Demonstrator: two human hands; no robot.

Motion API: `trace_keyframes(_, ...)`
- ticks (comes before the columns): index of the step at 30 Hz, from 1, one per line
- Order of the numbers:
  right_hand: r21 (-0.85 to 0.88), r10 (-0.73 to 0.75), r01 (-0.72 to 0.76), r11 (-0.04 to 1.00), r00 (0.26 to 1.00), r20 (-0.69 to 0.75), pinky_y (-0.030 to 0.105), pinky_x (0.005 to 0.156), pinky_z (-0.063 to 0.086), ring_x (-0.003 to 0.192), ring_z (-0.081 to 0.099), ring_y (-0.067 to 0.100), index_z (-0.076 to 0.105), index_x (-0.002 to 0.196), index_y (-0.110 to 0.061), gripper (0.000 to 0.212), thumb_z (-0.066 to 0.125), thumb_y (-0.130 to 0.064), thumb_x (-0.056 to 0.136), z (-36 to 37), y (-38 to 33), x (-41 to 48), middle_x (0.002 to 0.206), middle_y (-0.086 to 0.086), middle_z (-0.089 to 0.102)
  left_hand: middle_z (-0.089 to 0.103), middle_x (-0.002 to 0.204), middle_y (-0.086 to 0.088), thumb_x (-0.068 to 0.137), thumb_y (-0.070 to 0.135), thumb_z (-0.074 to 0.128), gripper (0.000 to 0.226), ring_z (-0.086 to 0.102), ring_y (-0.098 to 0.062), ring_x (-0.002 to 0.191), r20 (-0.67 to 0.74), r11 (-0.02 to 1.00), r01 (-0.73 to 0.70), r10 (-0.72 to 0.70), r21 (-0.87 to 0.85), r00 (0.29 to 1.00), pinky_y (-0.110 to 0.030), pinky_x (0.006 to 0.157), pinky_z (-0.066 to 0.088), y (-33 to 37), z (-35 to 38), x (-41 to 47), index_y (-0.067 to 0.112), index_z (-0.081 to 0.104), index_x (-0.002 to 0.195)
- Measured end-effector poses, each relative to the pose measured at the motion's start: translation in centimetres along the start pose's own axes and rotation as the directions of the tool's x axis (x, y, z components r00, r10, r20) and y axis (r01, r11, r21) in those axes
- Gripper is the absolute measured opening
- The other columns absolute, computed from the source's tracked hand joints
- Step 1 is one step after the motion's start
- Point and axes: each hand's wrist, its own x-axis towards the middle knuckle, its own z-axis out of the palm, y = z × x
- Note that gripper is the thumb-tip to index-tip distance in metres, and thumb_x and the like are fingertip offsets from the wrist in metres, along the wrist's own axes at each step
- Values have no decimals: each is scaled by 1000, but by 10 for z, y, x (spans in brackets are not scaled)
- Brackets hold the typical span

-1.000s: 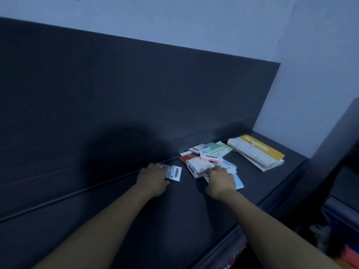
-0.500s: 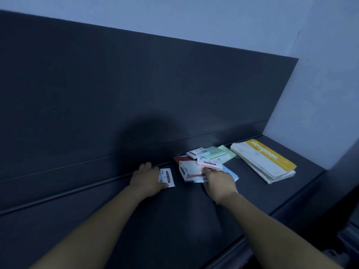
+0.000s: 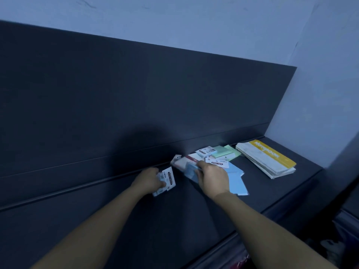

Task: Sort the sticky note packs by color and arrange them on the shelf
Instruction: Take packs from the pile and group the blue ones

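On the dark shelf (image 3: 136,220) lies a loose heap of sticky note packs. My left hand (image 3: 148,180) holds a small white-labelled pack (image 3: 168,179) by its left side, just above the shelf. My right hand (image 3: 211,176) grips a blue pack (image 3: 189,170) and lifts its left end, tilted, with a pink pack (image 3: 181,163) against it. More blue packs (image 3: 237,177) lie under and right of that hand. Green packs (image 3: 225,153) and a white-labelled pack (image 3: 205,152) sit behind, near the back panel.
A stack of notebooks with a yellow cover (image 3: 268,158) lies at the right end of the shelf. The tall dark back panel (image 3: 136,98) rises behind everything. The shelf's front edge (image 3: 272,210) drops off at the lower right beside a pale wall (image 3: 320,94).
My right hand has closed on the blue pack and raised its left end off the heap. My left hand has drawn the white-labelled pack slightly toward me and tilted it.
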Motion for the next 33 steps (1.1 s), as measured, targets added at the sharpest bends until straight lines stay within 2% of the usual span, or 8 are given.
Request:
trace_keyframes(5, 294, 140, -141, 945, 990, 25, 34, 66, 47, 80, 59, 29, 59, 90, -13, 15, 56, -27, 94, -8, -36, -13, 80, 5, 65, 66, 102, -5, 90, 19, 61, 14, 63, -19, 85, -27, 966, 40, -48, -255, 998, -29, 61, 52, -16, -19, -36, 14, 60, 102)
trace_keyframes(7, 357, 163, -176, 917, 984, 66, 33, 66, 45, 75, 57, 25, 59, 86, -14, 14, 58, -27, 93, -10, -52, -20, 74, 1, 61, 66, 101, -6, 92, 17, 60, 11, 63, -19, 83, -37, 923, 47, -66, -381, 997, -30, 59, 52, -23, -25, -50, 14, 59, 102)
trace_keyframes(10, 410, 150, -168, 896, 986, 76, 29, 64, 39, 75, 56, 19, 62, 88, -17, 10, 59, -26, 92, -10, -74, -29, 83, -2, 67, 67, 100, -9, 93, 14, 59, 11, 64, -21, 80, -40, 849, 74, -111, -524, 993, -31, 55, 54, -33, -36, -71, 10, 59, 103)
trace_keyframes(14, 504, 112, -148, 851, 989, 101, 26, 68, 39, 83, 60, 16, 64, 97, -15, 11, 59, -23, 93, -14, -101, -37, 89, -3, 67, 67, 99, -12, 93, 12, 58, 4, 65, -23, 80, -66, 784, 96, -172, -614, 983, -33, 53, 55, -52, -50, -96, 11, 57, 97)
trace_keyframes(18, 610, 75, -136, 780, 989, 125, 18, 56, 37, 71, 54, 7, 61, 92, -16, 8, 58, -23, 94, -22, -128, -42, 81, -8, 60, 67, 88, -10, 94, 11, 57, 2, 65, -21, 74, -93, 691, 100, -237, -716, 967, -34, 57, 56, -67, -65, -124, 10, 58, 93)
trace_keyframes(26, 760, -2, -139, 635, 983, 181, 26, 60, 36, 72, 53, 9, 54, 89, -14, 15, 52, -28, 96, -19, -183, -67, 79, -11, 58, 66, 80, -16, 97, 10, 52, 14, 58, -23, 52, -240, 582, 42, -399, -812, 885, -20, 38, 37, -96, -79, -186, -1, 55, 106)
trace_keyframes(30, 797, -78, -166, 581, 963, 257, 26, 56, 36, 68, 48, 13, 49, 87, -12, 19, 47, -28, 97, -14, -219, -83, 75, -6, 52, 66, 74, -15, 99, 18, 50, 14, 57, -18, 38, -260, 577, 61, -458, -815, 850, -19, 33, 38, -111, -84, -225, 5, 55, 101)
trace_keyframes(33, 843, -216, -186, 504, 918, 332, 33, 66, 47, 77, 58, 22, 50, 90, -14, 10, 52, -22, 95, -12, -251, -96, 85, 1, 61, 66, 73, -16, 99, 16, 49, 16, 57, -18, 38, -304, 584, 58, -502, -810, 810, -20, 33, 39, -129, -92, -253, 2, 54, 106)
